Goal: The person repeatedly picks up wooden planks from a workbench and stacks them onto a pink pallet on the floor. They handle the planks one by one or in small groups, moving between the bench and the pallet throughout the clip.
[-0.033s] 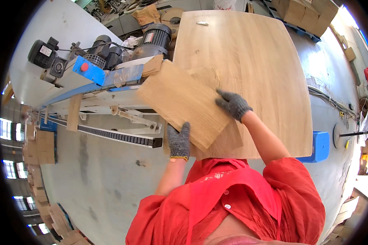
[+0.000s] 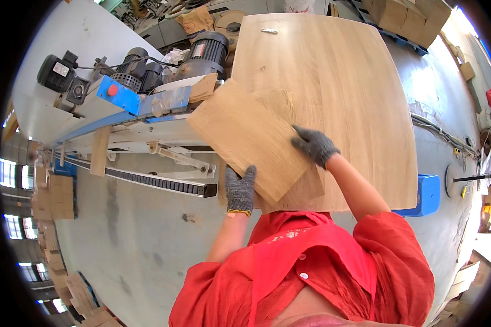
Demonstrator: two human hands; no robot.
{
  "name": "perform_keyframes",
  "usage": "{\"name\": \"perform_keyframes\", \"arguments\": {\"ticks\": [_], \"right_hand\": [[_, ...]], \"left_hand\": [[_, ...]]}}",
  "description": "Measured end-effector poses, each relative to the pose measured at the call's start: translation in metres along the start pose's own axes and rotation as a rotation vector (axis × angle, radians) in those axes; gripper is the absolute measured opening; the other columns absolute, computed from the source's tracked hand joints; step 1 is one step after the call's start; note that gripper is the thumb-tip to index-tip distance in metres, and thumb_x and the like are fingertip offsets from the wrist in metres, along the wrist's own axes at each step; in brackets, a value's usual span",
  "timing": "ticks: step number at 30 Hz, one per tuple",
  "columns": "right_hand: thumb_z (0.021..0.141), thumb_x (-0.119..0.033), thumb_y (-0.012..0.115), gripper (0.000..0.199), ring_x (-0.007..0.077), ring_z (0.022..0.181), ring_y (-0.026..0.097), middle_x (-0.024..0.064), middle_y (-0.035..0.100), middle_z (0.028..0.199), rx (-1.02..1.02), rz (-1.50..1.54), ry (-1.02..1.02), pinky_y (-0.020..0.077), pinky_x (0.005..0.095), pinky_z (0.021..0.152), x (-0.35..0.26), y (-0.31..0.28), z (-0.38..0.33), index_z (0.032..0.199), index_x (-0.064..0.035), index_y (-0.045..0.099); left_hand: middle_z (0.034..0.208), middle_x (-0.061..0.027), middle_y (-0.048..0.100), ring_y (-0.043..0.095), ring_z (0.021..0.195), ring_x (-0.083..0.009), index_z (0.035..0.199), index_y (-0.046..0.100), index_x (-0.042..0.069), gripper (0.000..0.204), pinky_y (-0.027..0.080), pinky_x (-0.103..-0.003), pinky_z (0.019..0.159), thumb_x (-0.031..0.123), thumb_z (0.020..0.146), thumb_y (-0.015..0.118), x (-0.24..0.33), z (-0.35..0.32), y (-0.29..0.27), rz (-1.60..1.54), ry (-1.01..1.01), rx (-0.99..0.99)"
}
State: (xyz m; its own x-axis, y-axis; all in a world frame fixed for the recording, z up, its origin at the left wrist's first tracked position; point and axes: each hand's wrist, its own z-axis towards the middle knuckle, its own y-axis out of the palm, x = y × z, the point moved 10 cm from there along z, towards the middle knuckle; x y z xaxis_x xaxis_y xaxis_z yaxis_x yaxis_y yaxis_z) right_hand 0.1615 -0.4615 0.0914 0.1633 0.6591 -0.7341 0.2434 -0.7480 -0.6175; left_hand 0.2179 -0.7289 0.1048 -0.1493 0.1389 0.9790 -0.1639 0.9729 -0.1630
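At the far left, a long grey-and-blue woodworking machine (image 2: 120, 117) runs across the scene, with dark electric motors (image 2: 207, 52) bunched at its far end and a black toothed track (image 2: 153, 182) along its near edge, over a grey concrete floor (image 2: 125, 240). All of this sits where it sat in the earlier picture.

The left hand (image 2: 239, 189), in a grey knitted glove, grips the near corner of a flat rectangular light-brown wooden panel (image 2: 245, 136), fingers curled up over its edge. The panel is tilted, its far left corner reaching over the machine's bed beside a piece of brown cardboard (image 2: 204, 87). A second similar panel (image 2: 305, 188) shows just beneath it on the right.

The right hand (image 2: 313, 145), also in a grey glove, presses on the panel's right edge, fingers spread over the top face. Compared with the earlier picture, both hands and the panel keep the same placing; no shift shows.

Farther right lies a large pale wooden tabletop (image 2: 354, 82), under the panels, with a blue plastic block (image 2: 428, 193) at its near right corner. The person's red shirt (image 2: 322, 272) fills the near edge.
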Motion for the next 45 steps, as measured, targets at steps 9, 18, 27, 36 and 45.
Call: {"name": "perform_keyframes", "arguments": {"ticks": [9,18,27,36,45], "right_hand": [[0.083,-0.048,0.065,0.094,0.0352,0.126,0.047,0.0267,0.048,0.135,0.045,0.278,0.158,0.0348,0.0364,0.106,0.044,0.006,-0.030,0.148,0.0001,0.018],[0.083,-0.045,0.065,0.090,0.0300,0.126,0.048,0.0251,0.048,0.136,-0.168,0.285,0.063,0.0373,0.0327,0.104,0.072,0.012,-0.022,0.148,0.0000,0.020],[0.079,-0.050,0.067,0.095,0.0338,0.130,0.043,0.0231,0.046,0.139,-0.387,-0.242,-0.131,0.0326,0.0354,0.108,0.144,-0.116,-0.059,0.150,-0.0091,0.019],[0.080,-0.033,0.071,0.086,0.0344,0.131,0.041,0.0234,0.042,0.141,0.541,-0.276,-0.215,0.0316,0.0388,0.109,0.236,-0.296,-0.157,0.147,-0.0035,0.026],[0.094,-0.047,0.052,0.071,0.0270,0.117,0.050,0.0145,0.044,0.138,0.303,0.748,0.345,0.0420,0.0392,0.099,0.365,-0.189,-0.220,0.146,-0.0055,0.027]], "left_hand": [[0.125,-0.0259,0.054,0.052,0.116,-0.0350,0.131,0.041,-0.012,0.080,0.040,-0.041,0.100,0.045,0.082,0.068,-0.063,0.043,0.009,0.199,-0.095,-0.111],[0.125,-0.0175,0.054,0.055,0.108,-0.0253,0.132,0.044,-0.001,0.060,0.045,-0.037,0.093,0.031,0.085,0.066,-0.071,-0.017,0.063,-0.354,-0.288,-0.019],[0.120,-0.0190,0.058,0.057,0.108,-0.0319,0.122,0.051,-0.003,0.050,0.046,-0.039,0.091,0.022,0.083,0.068,-0.100,-0.175,0.236,0.287,-0.169,-0.110],[0.097,-0.0163,0.062,0.061,0.092,-0.0338,0.106,0.060,0.003,0.022,0.050,-0.044,0.079,0.013,0.087,0.057,0.005,-0.237,0.248,0.689,0.319,-0.532],[0.139,-0.0125,0.048,0.045,0.128,-0.0216,0.140,0.040,-0.001,0.059,0.033,-0.033,0.107,0.044,0.101,0.035,-0.088,-0.126,0.128,-0.268,-0.147,0.210]]}}
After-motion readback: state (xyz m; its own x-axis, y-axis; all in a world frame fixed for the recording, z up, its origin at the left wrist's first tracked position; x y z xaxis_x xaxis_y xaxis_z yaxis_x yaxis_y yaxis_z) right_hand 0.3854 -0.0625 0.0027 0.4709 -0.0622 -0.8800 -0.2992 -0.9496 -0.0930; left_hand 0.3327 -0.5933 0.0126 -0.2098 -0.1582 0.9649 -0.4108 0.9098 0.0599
